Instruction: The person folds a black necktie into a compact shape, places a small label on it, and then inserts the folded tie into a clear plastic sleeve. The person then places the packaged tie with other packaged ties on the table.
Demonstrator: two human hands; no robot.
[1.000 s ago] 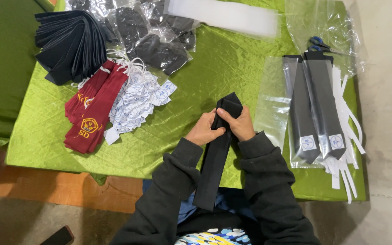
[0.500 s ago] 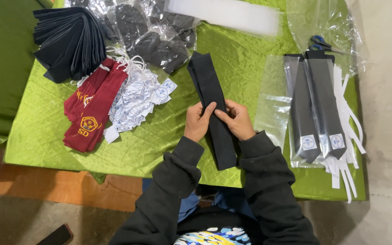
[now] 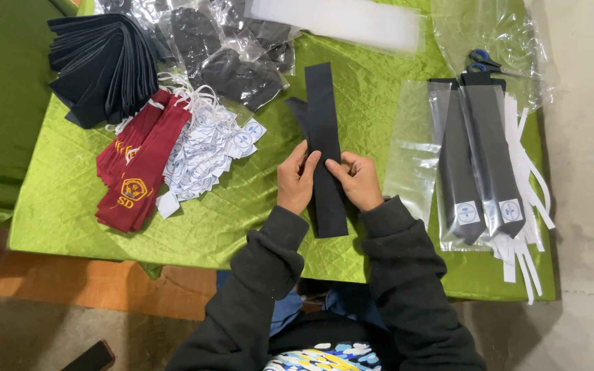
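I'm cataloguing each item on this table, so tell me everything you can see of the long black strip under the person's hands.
The black strip is a long, narrow, flat piece of matte dark fabric with straight edges and squared ends. It lies lengthwise on the green cloth, running away from the person. A second dark layer peeks out at its upper left side. The left hand presses its left edge and the right hand its right edge, near the middle. Its near end sits between the dark sleeves.
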